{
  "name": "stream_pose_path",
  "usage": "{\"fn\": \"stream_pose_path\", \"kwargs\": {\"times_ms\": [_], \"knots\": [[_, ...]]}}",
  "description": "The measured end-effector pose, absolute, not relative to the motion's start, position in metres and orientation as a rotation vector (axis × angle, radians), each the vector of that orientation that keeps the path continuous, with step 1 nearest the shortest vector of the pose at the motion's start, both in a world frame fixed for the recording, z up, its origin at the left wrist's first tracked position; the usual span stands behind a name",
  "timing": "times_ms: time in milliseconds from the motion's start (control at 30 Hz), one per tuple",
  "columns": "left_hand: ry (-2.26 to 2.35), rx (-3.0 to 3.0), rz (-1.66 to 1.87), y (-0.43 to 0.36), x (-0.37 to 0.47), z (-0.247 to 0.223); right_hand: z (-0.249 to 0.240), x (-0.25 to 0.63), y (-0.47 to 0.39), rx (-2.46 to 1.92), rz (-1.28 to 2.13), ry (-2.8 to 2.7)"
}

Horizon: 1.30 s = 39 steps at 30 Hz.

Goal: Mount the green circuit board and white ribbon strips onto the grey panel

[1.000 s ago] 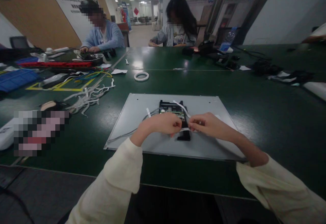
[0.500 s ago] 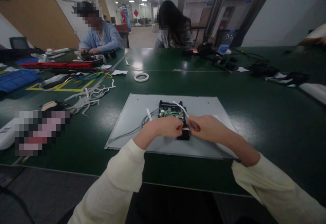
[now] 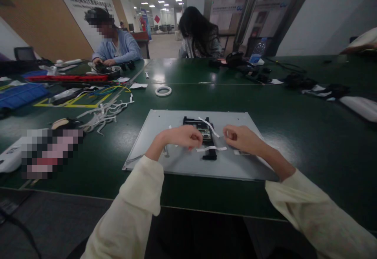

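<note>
A pale flat panel [image 3: 167,164] lies on the green table, bearing a black bracket [image 3: 211,156] with a green circuit board [image 3: 205,134] in it. One white tape strip [image 3: 211,148] crosses the bracket's lower part, its ends reaching onto the panel. Another white strip [image 3: 208,126] slants over the bracket's upper right. My left hand [image 3: 185,136] hovers left of the board, fingers loosely curled, and hides part of the grey cable. To the right of the bracket, my right hand [image 3: 240,138] is raised with loosely bent fingers, apart from both strips. Neither hand visibly holds anything.
A roll of white tape [image 3: 163,91] lies beyond the panel. Tangled white strips [image 3: 103,115], a blue bin [image 3: 23,94] and coloured wires are at left. Black equipment and a water bottle [image 3: 258,50] stand at far right. Two people sit across the table.
Both hands have let go of the lower tape strip and drawn apart, left hand leftward and up, right hand rightward. The strip now shows across the bracket.
</note>
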<state>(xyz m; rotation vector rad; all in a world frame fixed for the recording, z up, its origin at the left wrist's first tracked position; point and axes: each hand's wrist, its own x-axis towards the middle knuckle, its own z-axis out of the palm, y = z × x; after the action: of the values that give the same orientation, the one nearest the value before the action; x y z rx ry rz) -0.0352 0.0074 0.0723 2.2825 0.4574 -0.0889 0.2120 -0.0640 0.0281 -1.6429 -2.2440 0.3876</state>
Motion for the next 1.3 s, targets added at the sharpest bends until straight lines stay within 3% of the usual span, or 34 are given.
{"fn": "stream_pose_path", "kwargs": {"times_ms": [133,200,467,700,1300], "knots": [[0.931,2.504,0.559,0.017,-0.028,0.060,0.019,0.210,-0.057,-1.598,0.321,-1.959],[1.081,2.630,0.690,0.020,-0.023,0.049,0.018,0.209,-0.054,-1.563,0.290,-1.903],[1.213,2.781,0.498,0.024,-0.018,0.021,0.036,0.193,-0.023,-1.531,0.180,-1.997],[1.215,2.730,0.491,0.024,-0.018,0.020,0.051,0.156,0.003,-1.818,-0.012,-2.388],[1.279,2.741,0.433,0.023,-0.019,0.022,0.047,0.129,-0.016,-2.026,-0.139,-2.255]]}}
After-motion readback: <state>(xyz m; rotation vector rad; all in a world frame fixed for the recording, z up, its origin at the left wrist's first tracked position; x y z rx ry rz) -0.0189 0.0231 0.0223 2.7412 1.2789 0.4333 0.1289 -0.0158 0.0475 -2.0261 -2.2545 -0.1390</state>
